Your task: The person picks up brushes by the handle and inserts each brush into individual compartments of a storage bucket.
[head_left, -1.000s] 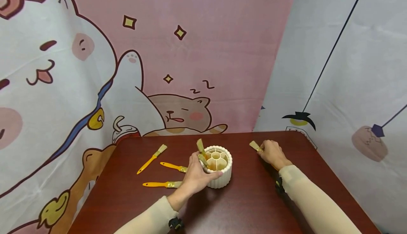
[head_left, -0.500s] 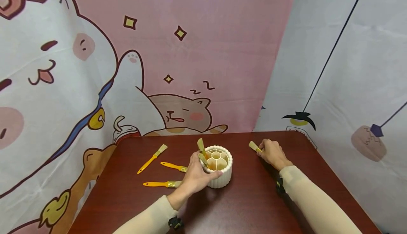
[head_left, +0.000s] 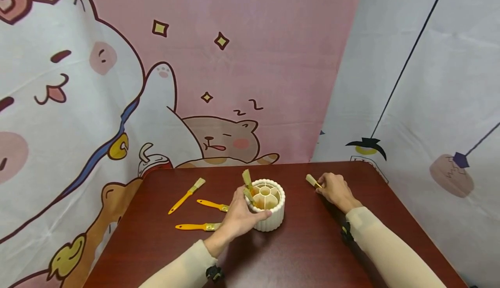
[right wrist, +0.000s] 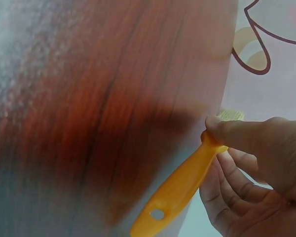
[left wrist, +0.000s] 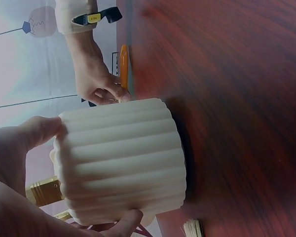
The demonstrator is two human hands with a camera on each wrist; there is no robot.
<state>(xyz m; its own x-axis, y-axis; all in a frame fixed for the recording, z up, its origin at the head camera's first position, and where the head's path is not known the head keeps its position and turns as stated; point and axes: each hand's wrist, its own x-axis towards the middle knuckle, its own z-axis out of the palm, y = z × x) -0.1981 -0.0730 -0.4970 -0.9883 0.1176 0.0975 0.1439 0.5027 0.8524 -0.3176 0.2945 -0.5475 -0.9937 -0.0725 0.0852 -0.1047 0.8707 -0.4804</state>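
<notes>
A round cream holder [head_left: 274, 219] with ribbed walls and divided compartments stands on the table. My left hand [head_left: 237, 219] grips its left side, thumb across the front. Two paintbrushes rest bristles-up in its left compartments; one shows pale bristles [head_left: 246, 177], and a metal ferrule [left wrist: 44, 191] appears in the left wrist view. Toward the table's far right, my right hand [head_left: 337, 190] pinches another paintbrush [right wrist: 180, 188] near its ferrule, between thumb and fingers. In the right wrist view its orange handle, with a hole in the end, points away from the fingers; the fingers partly cover the bristles.
Left of the holder lie several orange-handled paintbrushes: one slanted [head_left: 185, 196], one behind the left hand [head_left: 210, 203], one nearer the front [head_left: 195, 227]. The dark red table [head_left: 297, 253] meets cartoon-printed cloth [head_left: 289, 84] at its back and sides.
The right hand and its paintbrush have shifted only slightly, with the brush turning a little. My left hand and the holder stay in place.
</notes>
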